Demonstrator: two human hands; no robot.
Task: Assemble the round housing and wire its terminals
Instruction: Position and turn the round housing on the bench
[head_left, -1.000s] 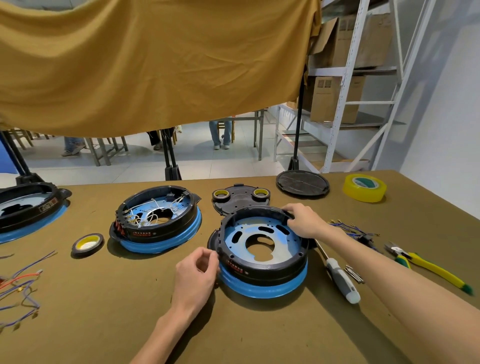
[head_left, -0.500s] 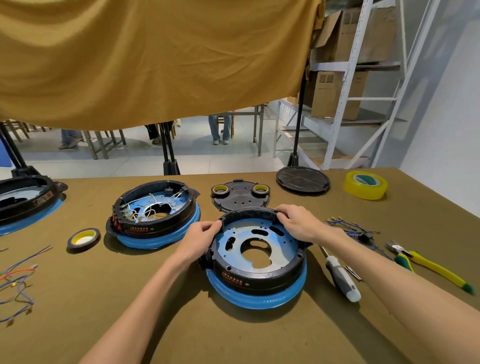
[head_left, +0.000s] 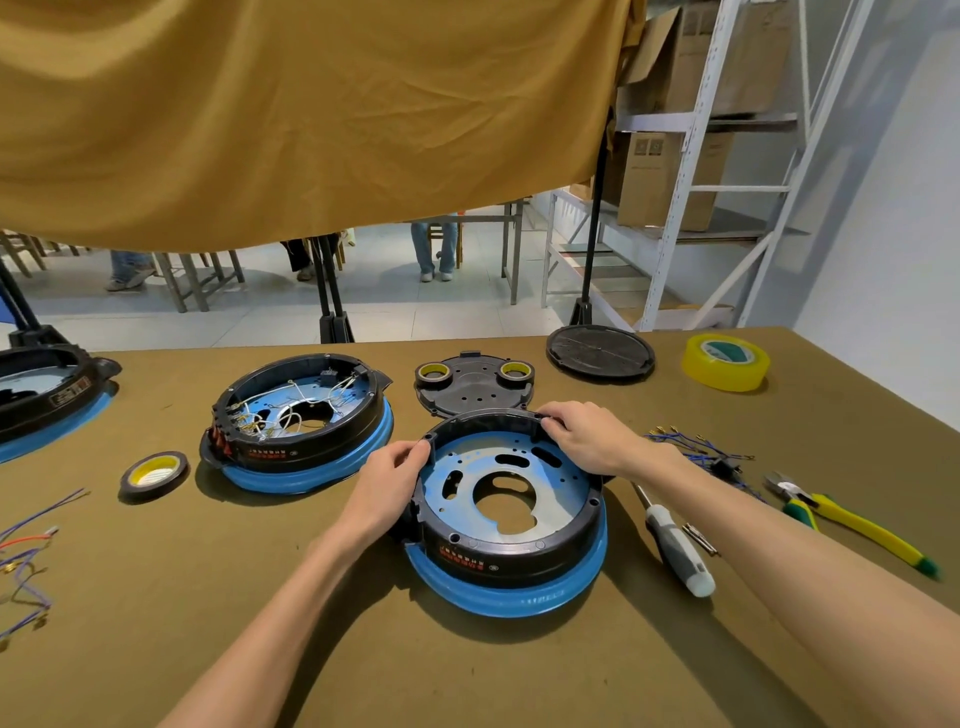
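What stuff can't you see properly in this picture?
- Head view: the red writing on the round housing is too small to read.
- The left hand and right hand grip its black rim; their fingertips are hidden inside it.
- The housing at the far left is cut off by the picture's edge.
- The yellow cloth hides everything behind it above the legs.

I'm at a bench in a workshop or small assembly room. My table (head_left: 156, 597) wears an olive felt cover, with a screwdriver (head_left: 675, 545) and yellow-handled pliers (head_left: 852, 525) at three o'clock and loose wire bundles (head_left: 26, 561) at nine. At one o'clock stands white metal shelving (head_left: 675, 171) stacked with cardboard boxes (head_left: 670, 176). A mustard cloth (head_left: 311, 119) hangs at twelve, over a tiled floor.
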